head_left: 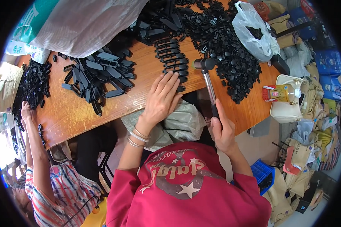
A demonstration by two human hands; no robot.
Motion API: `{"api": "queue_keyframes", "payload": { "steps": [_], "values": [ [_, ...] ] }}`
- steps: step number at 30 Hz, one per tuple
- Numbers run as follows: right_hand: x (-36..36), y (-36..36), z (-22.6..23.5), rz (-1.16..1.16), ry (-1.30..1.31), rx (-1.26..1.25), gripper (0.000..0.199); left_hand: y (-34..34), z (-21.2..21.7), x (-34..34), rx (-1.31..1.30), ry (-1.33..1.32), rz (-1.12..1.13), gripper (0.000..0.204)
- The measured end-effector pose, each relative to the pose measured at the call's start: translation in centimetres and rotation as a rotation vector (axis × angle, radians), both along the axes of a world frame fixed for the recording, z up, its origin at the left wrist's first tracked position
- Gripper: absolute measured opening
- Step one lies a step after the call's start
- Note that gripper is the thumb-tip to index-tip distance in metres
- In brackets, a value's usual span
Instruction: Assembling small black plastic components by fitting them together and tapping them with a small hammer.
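My right hand [224, 130] grips the dark lower handle of a hammer [208, 85] with a metal shaft and a black head. The hammer head is just right of a row of long black plastic parts [172, 51], laid side by side up the wooden table. My left hand [161, 100] lies with its fingers stretched over the near end of that row, touching the parts there. Its fingertips partly cover them. One small black piece [180, 89] shows by the table's front edge, beside my left hand.
A heap of small black pieces [235, 56] spreads right of the row, with a white plastic bag [254, 32] behind. Longer black parts [102, 72] lie left, below a large woven sack [87, 24]. A co-worker's arm [39, 147] reaches another pile at far left. A bottle [282, 93] stands right.
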State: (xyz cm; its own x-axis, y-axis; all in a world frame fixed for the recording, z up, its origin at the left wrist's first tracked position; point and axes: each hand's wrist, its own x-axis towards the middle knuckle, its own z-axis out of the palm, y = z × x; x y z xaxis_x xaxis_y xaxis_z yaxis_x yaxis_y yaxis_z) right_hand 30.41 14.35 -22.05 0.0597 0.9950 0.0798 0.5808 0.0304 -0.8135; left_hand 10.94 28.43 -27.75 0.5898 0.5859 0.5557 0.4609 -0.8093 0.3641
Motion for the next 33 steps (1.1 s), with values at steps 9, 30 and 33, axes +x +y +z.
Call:
{"api": "queue_keyframes", "payload": {
  "steps": [9, 30, 33],
  "values": [
    [0.0, 0.9, -0.2, -0.018, 0.063, -0.132, 0.049, 0.7, -0.8, 0.1, -0.12, 0.015, -0.021, 0.044],
    [-0.2, 4.6, -1.3, -0.059, 0.11, -0.253, 0.051, 2.6, -0.3, 1.2, -0.163, 0.059, 0.092, 0.073],
    [0.1, 5.5, -0.5, -0.076, 0.124, -0.126, 0.051, 2.7, 0.3, 1.3, -0.153, 0.075, 0.109, 0.081]
  ]
}}
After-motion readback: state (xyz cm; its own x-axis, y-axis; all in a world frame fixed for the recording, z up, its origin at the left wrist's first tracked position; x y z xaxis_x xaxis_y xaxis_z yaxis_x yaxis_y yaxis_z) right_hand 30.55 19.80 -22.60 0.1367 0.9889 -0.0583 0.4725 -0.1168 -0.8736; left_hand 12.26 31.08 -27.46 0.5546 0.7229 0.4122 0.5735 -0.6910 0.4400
